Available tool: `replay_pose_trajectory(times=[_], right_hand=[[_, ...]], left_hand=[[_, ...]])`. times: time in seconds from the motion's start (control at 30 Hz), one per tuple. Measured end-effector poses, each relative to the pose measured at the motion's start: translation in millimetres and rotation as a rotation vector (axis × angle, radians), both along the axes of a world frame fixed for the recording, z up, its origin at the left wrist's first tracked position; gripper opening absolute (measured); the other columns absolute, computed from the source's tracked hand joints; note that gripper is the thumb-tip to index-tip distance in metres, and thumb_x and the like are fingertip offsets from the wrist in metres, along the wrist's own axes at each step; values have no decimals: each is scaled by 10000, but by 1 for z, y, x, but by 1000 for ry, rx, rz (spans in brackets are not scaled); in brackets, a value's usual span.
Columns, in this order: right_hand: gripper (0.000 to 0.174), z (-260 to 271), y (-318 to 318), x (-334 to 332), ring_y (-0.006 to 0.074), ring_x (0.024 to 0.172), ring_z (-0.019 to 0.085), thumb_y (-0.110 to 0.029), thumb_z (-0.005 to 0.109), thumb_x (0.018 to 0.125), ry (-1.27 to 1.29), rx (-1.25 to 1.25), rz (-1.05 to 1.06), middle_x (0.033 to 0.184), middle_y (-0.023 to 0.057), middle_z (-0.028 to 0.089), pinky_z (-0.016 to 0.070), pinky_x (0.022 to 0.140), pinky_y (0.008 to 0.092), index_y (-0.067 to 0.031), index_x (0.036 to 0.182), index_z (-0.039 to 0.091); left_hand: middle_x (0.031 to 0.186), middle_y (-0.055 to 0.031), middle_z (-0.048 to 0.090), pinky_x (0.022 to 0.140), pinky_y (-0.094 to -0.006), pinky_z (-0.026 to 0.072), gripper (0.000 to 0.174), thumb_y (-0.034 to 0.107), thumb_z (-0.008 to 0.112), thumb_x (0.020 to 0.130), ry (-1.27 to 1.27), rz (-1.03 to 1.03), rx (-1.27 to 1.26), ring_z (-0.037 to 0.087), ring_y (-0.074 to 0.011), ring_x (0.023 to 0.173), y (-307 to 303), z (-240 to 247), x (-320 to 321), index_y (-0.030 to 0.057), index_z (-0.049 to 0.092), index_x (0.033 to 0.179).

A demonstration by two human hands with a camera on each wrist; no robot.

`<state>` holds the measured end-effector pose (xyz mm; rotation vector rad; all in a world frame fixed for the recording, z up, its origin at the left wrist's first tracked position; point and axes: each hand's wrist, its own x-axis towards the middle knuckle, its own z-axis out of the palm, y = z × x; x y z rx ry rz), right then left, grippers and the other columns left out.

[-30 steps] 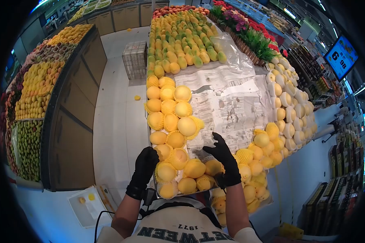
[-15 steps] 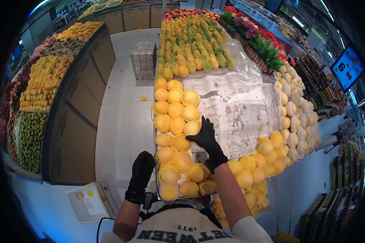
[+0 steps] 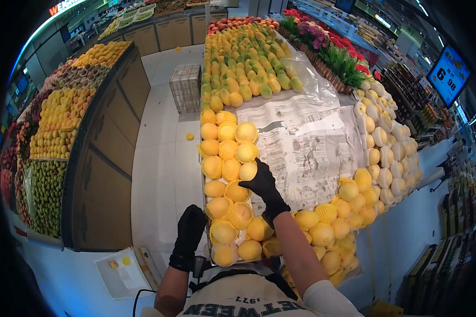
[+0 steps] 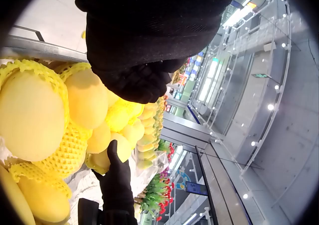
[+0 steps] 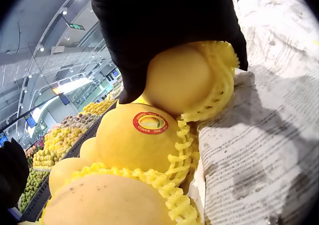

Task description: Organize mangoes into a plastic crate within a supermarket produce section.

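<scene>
In the head view my black-gloved right hand [image 3: 261, 186] reaches over the near left part of the display. Its thumb and fingers curl round a mango [image 5: 179, 78] in a yellow foam net, at the inner edge of the mango rows. Right below that fruit, in the right wrist view, is a mango with a red-rimmed label [image 5: 137, 140], its net pulled down to one side. My left hand [image 3: 191, 227], also gloved in black, is curled with nothing visible in it. It hovers beside the display's left edge, near a netted mango [image 4: 32, 115].
Newspaper sheets [image 3: 312, 142] line the display's middle. Green-yellow fruit [image 3: 243, 63] fills the far end, beside clear plastic [image 3: 320, 79] and flowers [image 3: 328, 53]. White-netted fruit [image 3: 386, 153] is stacked at right. A crate [image 3: 185, 87] stands in the aisle; a white box [image 3: 122, 272] lies lower left.
My right hand has moved left from over the newspaper to the mango at the row's inner edge and now grips it. My left hand has stayed beside the display's left edge.
</scene>
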<state>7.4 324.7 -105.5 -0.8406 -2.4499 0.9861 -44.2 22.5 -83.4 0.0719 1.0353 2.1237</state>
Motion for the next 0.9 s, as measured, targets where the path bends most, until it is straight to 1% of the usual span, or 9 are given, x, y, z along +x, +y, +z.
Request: replay_pose_trajectory(times=[0.1,0.2,0.3,0.4,0.53,0.63,0.77,0.87,0.9], right_hand=[[710,5,-1,2,371,956,649,-253,872,561,-30,0,-19,1020,190,664,535,801,453,-50,1164,555],[925,11,5,3,387,1098,587,-382,851,574,-151,-174,61,1186,234,575,502,905,484,-60,1340,445],[808,1,3,5,383,1018,629,-321,848,571,-20,-87,8,1082,234,631,531,850,466,-34,1247,511],[610,6,4,11,338,870,670,-229,861,578,165,-106,84,916,200,670,546,755,412,11,1052,562],[770,2,7,22,300,984,644,-235,869,607,141,-163,15,1067,197,642,532,842,405,20,1240,511],[731,-7,11,26,296,937,677,-229,865,616,287,-202,6,1021,198,681,550,814,404,25,1218,535],[718,-43,25,29,253,1015,638,-208,858,655,363,-344,47,1107,160,648,523,884,375,0,1250,514],[685,-35,26,38,225,1040,606,-172,839,701,432,-496,21,1140,129,616,511,901,363,-14,1269,491],[670,-29,27,41,220,1037,601,-158,832,713,442,-518,10,1138,124,612,510,900,362,-14,1270,488]], left_hand=[[708,6,490,588,-269,397,135,174,478,988,-96,57,-45,464,-123,624,8,10,3,105,540,890],[696,10,495,589,-272,398,148,178,484,987,-168,54,6,464,-122,617,4,4,0,111,536,866],[694,13,506,589,-275,397,145,177,494,983,-254,36,112,466,-122,613,-7,-9,-8,115,538,860],[693,13,513,585,-277,394,139,175,499,981,-306,61,154,468,-122,610,-15,-15,-11,118,545,863],[688,13,510,581,-276,390,141,171,501,979,-341,97,169,468,-118,611,-21,-12,-13,119,546,856],[671,17,469,578,-268,381,144,159,487,982,-326,85,194,445,-114,600,-21,-12,-13,115,530,851],[651,22,383,571,-258,363,133,138,451,990,-273,37,230,387,-109,573,-16,-8,-11,105,492,868],[657,22,331,562,-259,332,116,130,429,994,-199,20,181,339,-107,568,-11,-1,-10,96,472,892],[697,8,378,592,-263,365,99,135,432,996,-159,0,181,385,-116,606,-11,0,-11,84,484,929]])
